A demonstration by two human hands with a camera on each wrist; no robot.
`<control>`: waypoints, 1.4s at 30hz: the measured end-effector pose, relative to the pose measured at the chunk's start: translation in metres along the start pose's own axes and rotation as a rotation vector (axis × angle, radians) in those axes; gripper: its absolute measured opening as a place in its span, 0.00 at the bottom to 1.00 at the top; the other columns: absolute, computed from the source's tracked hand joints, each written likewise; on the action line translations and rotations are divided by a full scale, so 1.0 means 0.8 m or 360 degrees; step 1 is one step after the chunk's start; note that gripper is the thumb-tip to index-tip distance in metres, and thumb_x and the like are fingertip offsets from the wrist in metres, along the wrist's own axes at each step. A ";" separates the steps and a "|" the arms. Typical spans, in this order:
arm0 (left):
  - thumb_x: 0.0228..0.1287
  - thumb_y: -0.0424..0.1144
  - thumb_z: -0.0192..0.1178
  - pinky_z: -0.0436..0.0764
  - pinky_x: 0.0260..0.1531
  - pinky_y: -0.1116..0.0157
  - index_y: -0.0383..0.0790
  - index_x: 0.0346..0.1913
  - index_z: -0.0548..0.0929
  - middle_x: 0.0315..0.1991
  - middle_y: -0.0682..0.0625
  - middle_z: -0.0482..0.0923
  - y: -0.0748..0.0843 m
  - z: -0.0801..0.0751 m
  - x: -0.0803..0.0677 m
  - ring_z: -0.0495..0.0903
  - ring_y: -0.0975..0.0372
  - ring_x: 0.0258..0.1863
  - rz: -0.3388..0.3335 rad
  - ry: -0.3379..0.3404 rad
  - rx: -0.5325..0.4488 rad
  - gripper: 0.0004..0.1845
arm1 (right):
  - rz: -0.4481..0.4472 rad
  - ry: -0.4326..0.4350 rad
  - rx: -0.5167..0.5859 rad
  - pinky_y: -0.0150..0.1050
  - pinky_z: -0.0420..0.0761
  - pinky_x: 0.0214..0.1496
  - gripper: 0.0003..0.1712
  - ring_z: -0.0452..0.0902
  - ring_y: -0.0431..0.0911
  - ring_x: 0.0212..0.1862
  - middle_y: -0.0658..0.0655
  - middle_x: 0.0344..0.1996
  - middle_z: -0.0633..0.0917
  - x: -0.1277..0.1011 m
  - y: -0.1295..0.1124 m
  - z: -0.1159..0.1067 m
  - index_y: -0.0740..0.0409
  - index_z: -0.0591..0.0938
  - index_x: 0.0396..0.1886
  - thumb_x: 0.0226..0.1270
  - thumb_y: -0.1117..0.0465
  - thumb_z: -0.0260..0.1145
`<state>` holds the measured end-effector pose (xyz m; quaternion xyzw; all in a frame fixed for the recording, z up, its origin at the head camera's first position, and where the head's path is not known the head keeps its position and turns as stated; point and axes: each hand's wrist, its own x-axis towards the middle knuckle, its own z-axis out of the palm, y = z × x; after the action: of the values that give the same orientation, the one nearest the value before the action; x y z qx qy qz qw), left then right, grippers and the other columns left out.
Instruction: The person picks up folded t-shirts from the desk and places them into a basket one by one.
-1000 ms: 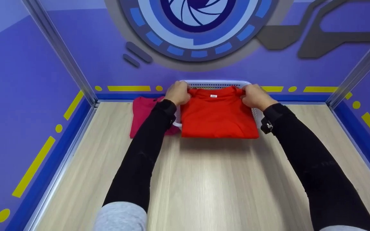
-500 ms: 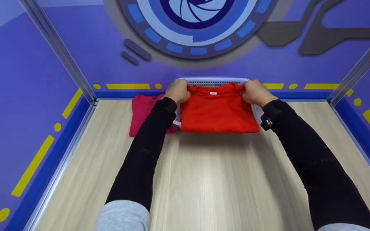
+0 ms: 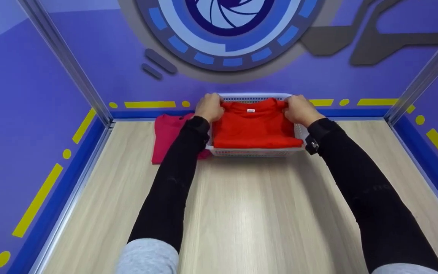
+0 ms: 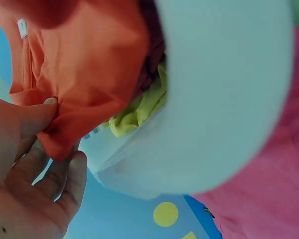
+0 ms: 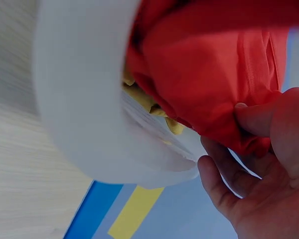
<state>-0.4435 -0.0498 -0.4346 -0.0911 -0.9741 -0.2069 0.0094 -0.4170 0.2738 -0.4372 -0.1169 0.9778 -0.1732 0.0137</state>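
Fingers and thumb of the left hand (image 3: 209,108) pinch the far left corner of the folded red shirt (image 3: 255,127); the left wrist view shows the thumb (image 4: 37,115) pressed on top of the bunched fabric and the curled fingers (image 4: 72,174) under it. Fingers of the right hand (image 3: 298,109) pinch the far right corner in the same way, with the thumb (image 5: 259,118) on the cloth and the remaining fingers (image 5: 219,184) curled below. Both hands are closed on the shirt.

Position of the red shirt: it lies flat in the white basket (image 3: 255,152), collar and white neck label toward the back wall, its near fold just inside the basket's near wall. The basket's mesh front shows below the shirt edge. Both wrist views show a yellow-green garment (image 4: 134,112) under the red shirt, inside the white rim (image 5: 79,99).

Adjacent items: a folded pink garment (image 3: 165,135) lies on the table just left of the basket, partly covered by the left forearm. The basket stands at the far edge of the light wood table (image 3: 249,213), against the purple back wall (image 3: 101,49). Black sleeves cover both forearms, and a black wrist-worn device (image 3: 311,146) sits at the right cuff.
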 end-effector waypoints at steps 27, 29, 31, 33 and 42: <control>0.76 0.30 0.57 0.82 0.69 0.56 0.45 0.70 0.87 0.71 0.44 0.85 0.001 -0.013 0.016 0.83 0.51 0.70 -0.0018 -0.0059 -0.0136 0.24 | 0.0024 0.0103 0.0100 0.55 0.79 0.52 0.18 0.77 0.64 0.46 0.73 0.47 0.87 0.034 0.009 -0.010 0.67 0.87 0.50 0.68 0.67 0.56; 0.77 0.31 0.57 0.82 0.69 0.56 0.45 0.70 0.87 0.72 0.44 0.84 -0.001 -0.012 0.017 0.83 0.52 0.70 -0.0048 -0.0062 -0.0163 0.24 | 0.0048 0.0109 0.0112 0.55 0.79 0.52 0.18 0.77 0.64 0.45 0.73 0.47 0.86 0.036 0.010 -0.006 0.66 0.87 0.51 0.68 0.67 0.56; 0.78 0.33 0.58 0.82 0.70 0.57 0.45 0.70 0.87 0.72 0.45 0.84 -0.002 -0.010 0.018 0.83 0.53 0.71 -0.0076 -0.0053 -0.0178 0.23 | 0.0077 0.0116 0.0111 0.54 0.80 0.52 0.18 0.78 0.64 0.46 0.73 0.48 0.87 0.037 0.009 -0.004 0.66 0.88 0.52 0.69 0.66 0.57; 0.80 0.34 0.59 0.82 0.70 0.56 0.45 0.71 0.87 0.72 0.45 0.84 -0.003 -0.009 0.018 0.83 0.53 0.70 -0.0086 -0.0041 -0.0181 0.21 | 0.0129 0.0103 0.0095 0.56 0.80 0.55 0.19 0.78 0.65 0.49 0.74 0.52 0.86 0.030 -0.003 -0.006 0.68 0.87 0.54 0.72 0.66 0.56; 0.83 0.35 0.58 0.82 0.72 0.56 0.43 0.70 0.87 0.69 0.44 0.86 0.003 0.005 0.021 0.84 0.52 0.70 -0.0064 0.0031 -0.0154 0.20 | 0.0155 0.0088 -0.0005 0.60 0.80 0.59 0.17 0.80 0.68 0.52 0.76 0.52 0.86 0.030 -0.002 0.001 0.69 0.86 0.53 0.73 0.65 0.58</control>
<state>-0.4596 -0.0429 -0.4362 -0.0700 -0.9644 -0.2548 0.0103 -0.4397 0.2665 -0.4374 -0.0643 0.9826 -0.1739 -0.0051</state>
